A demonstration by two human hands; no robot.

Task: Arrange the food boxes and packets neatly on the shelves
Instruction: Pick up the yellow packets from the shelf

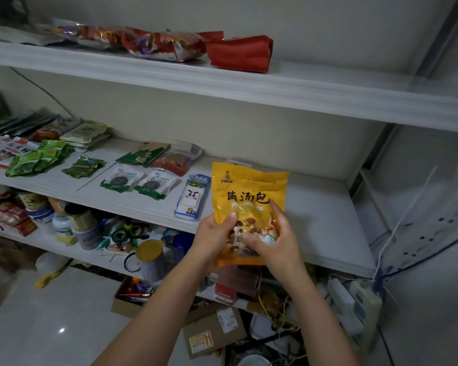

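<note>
I hold one yellow packet (249, 186) upright in both hands, in front of the middle shelf (320, 207). My left grip (212, 236) grasps its lower left edge, thumb on the front and fingers behind. My right grip (278, 239) grasps the lower right, fingers curled over the clear window at the bottom. The packet is not on the shelf yet; it hovers over the front lip, just right of a blue and white pack (193, 196) that lies flat there.

To the left, the shelf carries flat packets in loose rows, among them green packets (37, 159). To the right, the board is bare up to the side wall. Red packets (238, 52) lie on the top shelf (302, 83).

I judge the step in hand is laying this packet down. To do it well, I should tip it back so it lies flat, label up, beside the blue and white pack with its edges square to the shelf front. It looks soft and lumpy, so I should lower it with both hands, not drop it, and press it level before I let go.
</note>
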